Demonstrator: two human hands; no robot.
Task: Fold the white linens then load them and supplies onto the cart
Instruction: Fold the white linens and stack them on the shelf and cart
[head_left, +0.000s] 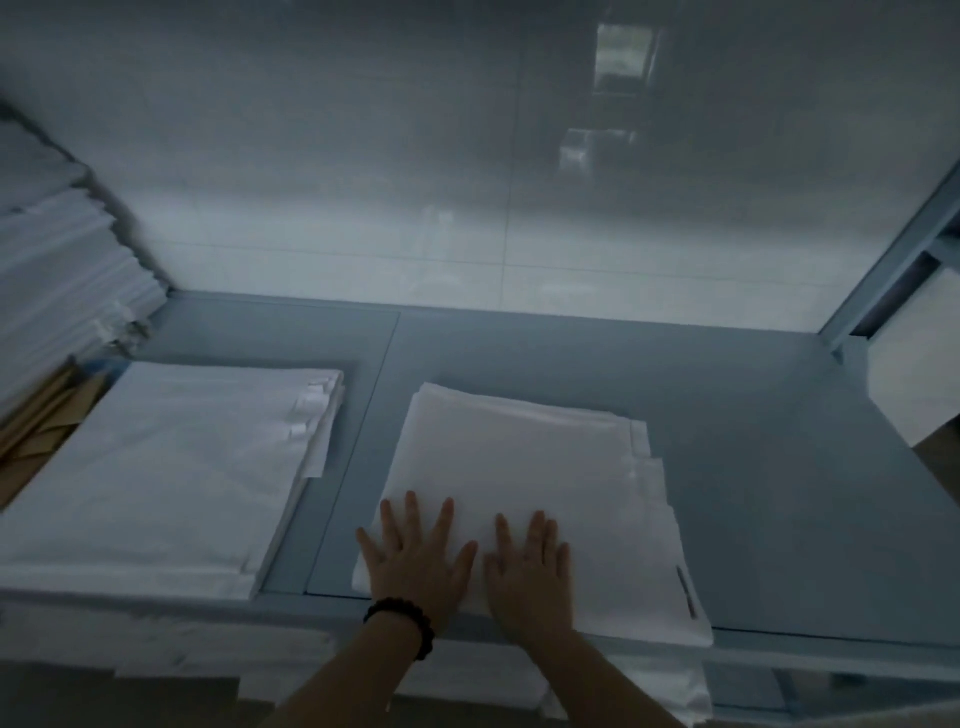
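A folded white linen (545, 467) lies flat on the middle of the blue metal shelf (753, 467). Its near edge sits at the shelf's front lip, and the near right corner appears to reach slightly over it. The piece is a many-layered rectangle. Its long axis runs from the shelf's front toward the shelf's back, with the far end leaning a little left. Loose layer edges step out along its right side, so the left side is probably the closed fold. A small dark tag (688, 592) shows near its right front corner.

Judged handling: light, soft and limp, with layers apt to slide on one another, and not fragile. It is best lifted with flat palms under both long sides, or taken at the closed fold, so the layers stay square.

The left hand (415, 556), with a dark bead bracelet (400, 621) at the wrist, and the right hand (530, 566) lie side by side, palms down on the near end. Each grip is spread, with fingers straight, pressing and pinching nothing.

- **Shelf's left part:** a wider linen stack (171, 467), set apart from the folded linen.
- **Beyond the shelf's left end:** a tall linen pile (62, 270) and brown paper-like sheets (36, 431).
- **Behind the shelf's back edge:** a glossy white wall (363, 182).
- **Shelf's right end:** a blue frame post (893, 260).
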